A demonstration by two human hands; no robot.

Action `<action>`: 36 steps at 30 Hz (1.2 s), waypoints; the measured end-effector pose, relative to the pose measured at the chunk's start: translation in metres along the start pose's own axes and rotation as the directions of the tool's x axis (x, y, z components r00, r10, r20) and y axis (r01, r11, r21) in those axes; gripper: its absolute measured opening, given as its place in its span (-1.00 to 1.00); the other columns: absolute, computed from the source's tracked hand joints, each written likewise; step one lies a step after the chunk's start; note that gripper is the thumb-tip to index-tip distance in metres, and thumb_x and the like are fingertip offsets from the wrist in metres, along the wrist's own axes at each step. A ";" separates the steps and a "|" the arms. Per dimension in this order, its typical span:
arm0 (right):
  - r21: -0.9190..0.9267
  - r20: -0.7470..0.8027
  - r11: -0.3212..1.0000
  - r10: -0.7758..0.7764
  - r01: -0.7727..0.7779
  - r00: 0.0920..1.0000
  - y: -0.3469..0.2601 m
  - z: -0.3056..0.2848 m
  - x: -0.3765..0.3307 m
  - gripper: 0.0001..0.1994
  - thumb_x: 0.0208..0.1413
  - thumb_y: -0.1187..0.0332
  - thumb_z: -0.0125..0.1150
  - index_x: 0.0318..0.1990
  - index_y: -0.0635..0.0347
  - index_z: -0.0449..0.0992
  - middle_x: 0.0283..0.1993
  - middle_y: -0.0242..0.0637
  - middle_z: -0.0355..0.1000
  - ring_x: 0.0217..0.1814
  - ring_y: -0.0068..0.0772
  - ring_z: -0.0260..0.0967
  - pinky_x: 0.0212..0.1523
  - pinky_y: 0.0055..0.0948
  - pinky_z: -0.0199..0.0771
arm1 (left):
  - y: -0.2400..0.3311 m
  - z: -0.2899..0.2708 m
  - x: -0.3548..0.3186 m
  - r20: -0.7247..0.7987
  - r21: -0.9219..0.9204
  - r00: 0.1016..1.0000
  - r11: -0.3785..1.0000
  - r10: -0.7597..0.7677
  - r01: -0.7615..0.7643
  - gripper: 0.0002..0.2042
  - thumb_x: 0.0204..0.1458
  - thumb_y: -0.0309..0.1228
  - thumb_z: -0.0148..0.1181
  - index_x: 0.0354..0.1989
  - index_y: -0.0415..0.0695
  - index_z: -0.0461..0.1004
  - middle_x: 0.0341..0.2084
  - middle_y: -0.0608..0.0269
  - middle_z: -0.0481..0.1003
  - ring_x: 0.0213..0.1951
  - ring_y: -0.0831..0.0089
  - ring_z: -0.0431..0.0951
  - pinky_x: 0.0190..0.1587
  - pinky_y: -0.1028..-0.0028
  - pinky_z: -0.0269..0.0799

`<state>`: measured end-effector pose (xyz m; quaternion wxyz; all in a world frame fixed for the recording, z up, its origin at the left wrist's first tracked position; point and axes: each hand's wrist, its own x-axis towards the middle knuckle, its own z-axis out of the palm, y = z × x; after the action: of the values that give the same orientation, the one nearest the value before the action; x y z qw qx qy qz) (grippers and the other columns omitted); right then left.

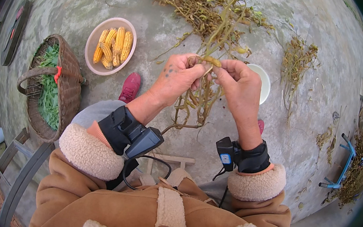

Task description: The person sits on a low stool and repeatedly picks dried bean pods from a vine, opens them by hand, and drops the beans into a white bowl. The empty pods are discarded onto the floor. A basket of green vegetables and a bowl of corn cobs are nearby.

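Note:
My left hand is closed around the stem of a dried bean plant, whose brown, pod-bearing branches hang below the fingers. A plump yellow-brown bean pod lies between my two hands. At its right end the thumb and forefinger of my right hand are pinched together; the fingers partly hide what is between them. Just behind the right hand stands a white bowl, half covered by that hand. Both wrists wear black straps with small devices.
A heap of dried bean plants lies ahead on the concrete floor, with a smaller bunch to the right. Left are a pink basin of corn cobs and a wicker basket of green leaves. A blue metal frame stands far right.

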<state>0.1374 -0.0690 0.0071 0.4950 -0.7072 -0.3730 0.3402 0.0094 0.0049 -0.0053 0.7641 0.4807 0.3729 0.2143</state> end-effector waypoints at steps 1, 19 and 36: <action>0.035 0.033 0.999 0.019 -0.020 0.999 0.001 -0.002 0.002 -0.85 -0.12 0.47 0.15 -0.37 0.38 0.48 -0.51 -0.22 0.48 -0.49 -0.57 0.43 -0.46 -0.58 0.40 | -0.001 0.000 0.000 0.004 -0.008 1.000 1.000 0.011 -0.011 -0.87 -0.05 -0.46 0.01 -0.42 -0.26 0.46 -0.61 0.37 0.43 -0.66 0.73 0.29 -0.63 0.71 0.20; 0.314 0.343 0.928 0.086 -0.200 0.935 -0.003 -0.024 0.012 -0.87 -0.06 0.53 0.09 -0.34 0.43 0.44 -0.42 -0.24 0.45 -0.40 -0.56 0.41 -0.38 -0.65 0.39 | 0.002 -0.003 -0.002 0.162 0.051 0.987 0.999 0.010 -0.018 -0.84 -0.01 -0.44 -0.03 -0.34 -0.23 0.43 -0.61 0.44 0.37 -0.61 0.74 0.29 -0.56 0.71 0.22; 0.187 0.214 0.982 -0.021 -0.020 0.977 -0.003 -0.012 0.003 -0.84 -0.07 0.52 0.13 -0.30 0.40 0.44 -0.42 -0.29 0.47 -0.40 -0.63 0.40 -0.39 -0.67 0.36 | 0.008 -0.007 0.000 0.105 -0.069 0.993 0.996 -0.053 0.061 -0.83 0.02 -0.39 0.06 -0.28 -0.22 0.45 -0.58 0.41 0.42 -0.63 0.74 0.29 -0.59 0.73 0.19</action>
<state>0.1478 -0.0711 0.0133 0.5164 -0.6162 -0.3908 0.4482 0.0045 0.0129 0.0002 0.8048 0.4526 0.3387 0.1806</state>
